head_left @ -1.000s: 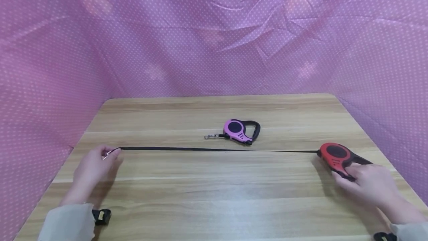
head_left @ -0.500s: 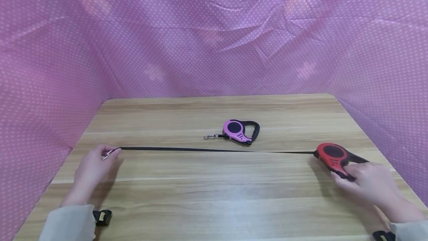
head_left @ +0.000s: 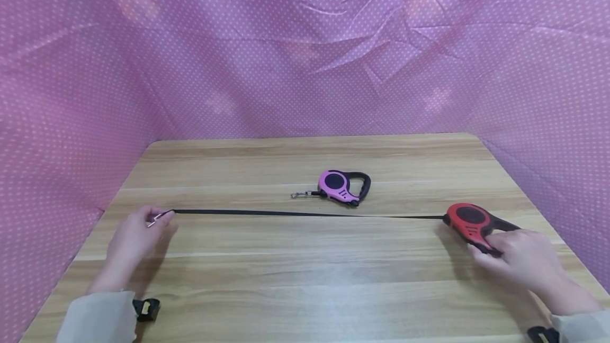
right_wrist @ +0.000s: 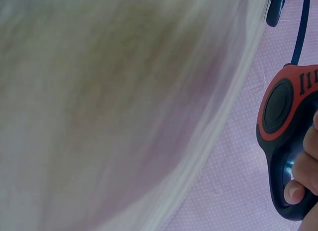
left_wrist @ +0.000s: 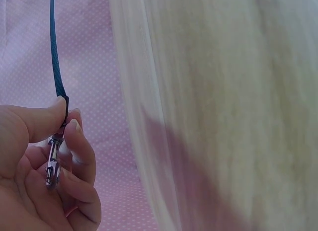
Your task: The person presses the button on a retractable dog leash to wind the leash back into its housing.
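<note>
Silver metal shows at the far left, where a clip (left_wrist: 53, 161) lies within the curled fingers of the left hand (head_left: 135, 237), its thumb and forefinger pinching the strap just above it. It looks hard, smooth and a little slippery, so the thicker black end of the strap, where the thumb sits, seems the surer place to hold.

From there the strap (head_left: 262, 212) runs to the right, flat, black and almost straight, on the near side of the purple leash. Judging by its thin woven look, it should be light and limp, with no stiffness of its own unless pulled from both ends.

Near the middle, the purple leash (head_left: 342, 195) lies flat on the tabletop (head_left: 286, 279), its small hook (head_left: 302, 194) pointing left and its looped handle to the right. That loop would be the easy part to take hold of.

Farther right, the red leash (head_left: 469, 218) is tilted, with a shadow beside it on the tabletop. The right hand (head_left: 524, 258) is wrapped round its handle, fingers through the loop; whether the thumb presses a button cannot be told. Its case looks like rigid plastic, probably fairly light and not very fragile.

Both cases are closed containers of a sort: the strap enters the red one at its nose, and what is inside either stays hidden.
</note>
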The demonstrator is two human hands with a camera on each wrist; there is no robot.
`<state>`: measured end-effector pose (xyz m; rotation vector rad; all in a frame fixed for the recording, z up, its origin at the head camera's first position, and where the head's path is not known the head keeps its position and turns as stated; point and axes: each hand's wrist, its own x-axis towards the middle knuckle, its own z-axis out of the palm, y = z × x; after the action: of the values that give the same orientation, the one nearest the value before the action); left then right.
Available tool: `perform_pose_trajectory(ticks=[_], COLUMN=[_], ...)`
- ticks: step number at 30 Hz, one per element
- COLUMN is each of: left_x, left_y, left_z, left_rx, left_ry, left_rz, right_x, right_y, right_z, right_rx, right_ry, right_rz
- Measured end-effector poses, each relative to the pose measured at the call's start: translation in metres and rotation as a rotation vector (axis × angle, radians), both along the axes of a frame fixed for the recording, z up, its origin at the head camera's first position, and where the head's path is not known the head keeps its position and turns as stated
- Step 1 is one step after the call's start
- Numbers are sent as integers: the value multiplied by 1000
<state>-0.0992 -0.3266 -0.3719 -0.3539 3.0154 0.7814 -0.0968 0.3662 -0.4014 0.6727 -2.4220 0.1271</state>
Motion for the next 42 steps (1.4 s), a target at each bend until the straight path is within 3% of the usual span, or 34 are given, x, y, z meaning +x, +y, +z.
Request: perform_pose_trajectory(ticks=[16,25,42], left_x=[-1,-2,-2], left_y=[6,8,15], left_z=[1,2,2], left_rx=[-2,8,3], left_ry=[0,-41,-26], left_rz=[-17,-22,-31], right_x=[-5,-7,-9], right_y=[-8,-12,-14], right_z=[0,2,3], right_rx=[4,1,6], right_ry=[48,76,96], right_rz=[54,70,78])
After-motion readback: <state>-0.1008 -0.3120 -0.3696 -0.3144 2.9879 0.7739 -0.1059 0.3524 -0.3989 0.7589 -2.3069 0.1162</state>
